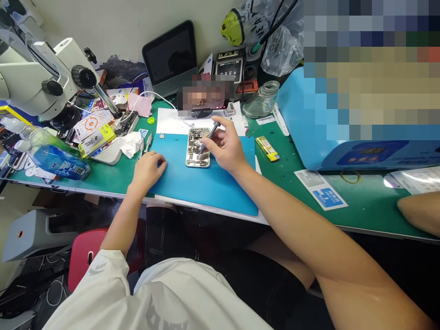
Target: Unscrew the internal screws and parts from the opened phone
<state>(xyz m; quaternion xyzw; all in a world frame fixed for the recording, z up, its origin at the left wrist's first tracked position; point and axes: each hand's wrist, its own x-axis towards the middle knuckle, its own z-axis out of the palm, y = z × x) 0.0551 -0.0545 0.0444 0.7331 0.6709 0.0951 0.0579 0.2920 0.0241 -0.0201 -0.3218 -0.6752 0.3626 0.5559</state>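
Note:
An opened phone (193,147) with its inner parts showing lies on the blue mat (206,188). My right hand (227,144) pinches a small dark screwdriver (215,127), tilted, with its tip down at the right part of the phone. My left hand (148,170) rests at the mat's left edge, fingers curled; whether anything is under them is hidden. Just beyond it lie two grey pen-like tools (148,143). A tiny metal part (162,136) sits near the mat's upper left corner. Right of the mat is a yellow-and-black battery-like piece (267,148).
Behind the phone stand a lit screen (206,98), a dark tablet (171,57) and a glass jar (261,101). A microscope (58,82), bottles (62,161) and tissue (130,145) crowd the left. Another person's arm (421,213) rests at the right edge, near a blue case (309,133).

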